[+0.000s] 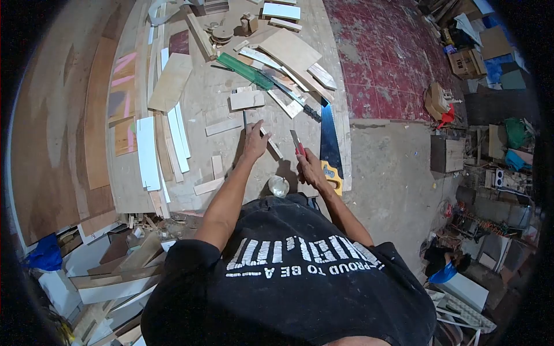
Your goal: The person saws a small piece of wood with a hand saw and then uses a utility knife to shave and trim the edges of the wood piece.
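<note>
- Two bare hands work over a dusty wooden surface (213, 98) littered with offcuts, seen from above the person's chest.
- Left hand (254, 142): open, with fingers spread and pressed flat on the surface, touching the upper end of a thin wood strip (274, 149) that runs diagonally down towards the right hand.
- Right hand (310, 168): closed in a fist around a red-handled cutting tool (297, 144), whose pale blade points up and away from the body; whether the tip touches the strip cannot be told.
- Handsaw (330, 141): blue blade and yellow handle, lying flat just beside the right hand, on its outer side near the edge of the surface.
- Glass jar (279, 185): stands between the two forearms, close to the body.
- Small wood block (247, 100): lies beyond the left hand, apart from it.
- Green level (245, 70): lies at an angle farther back, among longer boards.
- White strips (148, 153): stacked side by side, well to the left of the left arm.
</note>
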`<state>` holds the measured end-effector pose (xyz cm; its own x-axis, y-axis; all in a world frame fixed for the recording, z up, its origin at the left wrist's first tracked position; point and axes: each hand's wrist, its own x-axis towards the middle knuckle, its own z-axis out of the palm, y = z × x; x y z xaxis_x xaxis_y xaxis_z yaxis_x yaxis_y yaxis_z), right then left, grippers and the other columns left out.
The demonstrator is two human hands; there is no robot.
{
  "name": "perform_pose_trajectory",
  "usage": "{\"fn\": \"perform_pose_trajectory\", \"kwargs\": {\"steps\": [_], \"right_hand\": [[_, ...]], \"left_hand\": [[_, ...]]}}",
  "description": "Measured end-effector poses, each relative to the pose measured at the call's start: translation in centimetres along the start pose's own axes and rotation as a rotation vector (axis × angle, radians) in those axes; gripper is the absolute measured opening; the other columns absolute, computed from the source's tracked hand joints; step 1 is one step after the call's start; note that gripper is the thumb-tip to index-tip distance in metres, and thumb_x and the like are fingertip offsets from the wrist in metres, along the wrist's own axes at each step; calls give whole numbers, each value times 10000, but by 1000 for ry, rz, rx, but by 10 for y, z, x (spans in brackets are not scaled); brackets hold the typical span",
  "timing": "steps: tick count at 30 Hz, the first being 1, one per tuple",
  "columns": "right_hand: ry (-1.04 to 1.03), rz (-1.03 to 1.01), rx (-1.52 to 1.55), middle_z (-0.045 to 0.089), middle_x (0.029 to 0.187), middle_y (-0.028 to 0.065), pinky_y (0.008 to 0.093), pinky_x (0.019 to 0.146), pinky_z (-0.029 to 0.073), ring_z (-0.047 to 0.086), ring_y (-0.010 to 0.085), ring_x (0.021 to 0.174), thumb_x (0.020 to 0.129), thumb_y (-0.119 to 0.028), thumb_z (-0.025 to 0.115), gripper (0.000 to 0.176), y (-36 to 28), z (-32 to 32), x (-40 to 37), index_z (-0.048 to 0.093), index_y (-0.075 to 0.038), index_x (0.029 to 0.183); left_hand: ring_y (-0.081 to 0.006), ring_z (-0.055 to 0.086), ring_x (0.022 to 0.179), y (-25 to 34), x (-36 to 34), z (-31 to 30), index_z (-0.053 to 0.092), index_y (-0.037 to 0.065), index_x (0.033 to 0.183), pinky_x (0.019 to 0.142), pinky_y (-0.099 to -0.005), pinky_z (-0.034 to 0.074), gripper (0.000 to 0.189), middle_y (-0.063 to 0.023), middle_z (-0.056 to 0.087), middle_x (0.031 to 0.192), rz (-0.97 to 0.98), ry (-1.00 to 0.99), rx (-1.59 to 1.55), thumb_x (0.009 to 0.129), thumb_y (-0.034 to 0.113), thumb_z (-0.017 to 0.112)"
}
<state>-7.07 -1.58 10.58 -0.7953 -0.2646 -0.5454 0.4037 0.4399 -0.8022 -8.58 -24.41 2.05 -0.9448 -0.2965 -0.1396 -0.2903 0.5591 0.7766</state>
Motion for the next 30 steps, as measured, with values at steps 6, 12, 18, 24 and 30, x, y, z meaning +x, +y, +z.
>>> {"fn": "perform_pose_trajectory", "kwargs": {"steps": [6, 12, 18, 24, 30], "right_hand": [[-161, 103, 327, 446, 600, 3, 308, 367, 367, 408, 117, 419, 997, -280, 474, 221, -21, -3, 12, 533, -71, 1041], [-330, 140, 556, 544, 623, 44, 305, 367, 414, 533, 155, 434, 994, -270, 494, 225, -80, 3, 6, 522, -51, 1037], [376, -489, -602, 610, 746, 179, 468, 590, 482, 619, 359, 675, 888, -261, 682, 305, -110, 13, -6, 565, 19, 915], [499, -746, -662, 531, 850, 177, 462, 672, 460, 550, 375, 801, 903, -153, 616, 146, -109, 21, -11, 599, -25, 970], [299, -812, -484, 579, 957, 212, 441, 752, 488, 584, 393, 886, 879, -32, 590, 202, -112, 17, -19, 596, -6, 1079]], "left_hand": [[-277, 623, 847, 8, -10, -18, 570, 27, 1301, 850, -386, 510, 523, -171, 613, 1113, -18, 88, 8, 897, 346, 666], [-173, 644, 847, 103, -33, -42, 594, -37, 1217, 744, -307, 546, 475, -116, 659, 1083, -291, -663, -1163, 996, 380, 545], [-180, 664, 714, 123, -14, -33, 673, -35, 984, 637, -316, 561, 301, -115, 692, 840, -330, -222, -1164, 983, 227, 526], [-110, 525, 519, 136, -19, -47, 643, 7, 865, 521, -255, 418, 239, -31, 584, 608, -332, -141, -878, 957, 218, 578], [-101, 552, 535, 131, -20, -51, 658, 20, 897, 518, -250, 473, 199, -31, 620, 718, -334, -160, -951, 937, 207, 601]]}}
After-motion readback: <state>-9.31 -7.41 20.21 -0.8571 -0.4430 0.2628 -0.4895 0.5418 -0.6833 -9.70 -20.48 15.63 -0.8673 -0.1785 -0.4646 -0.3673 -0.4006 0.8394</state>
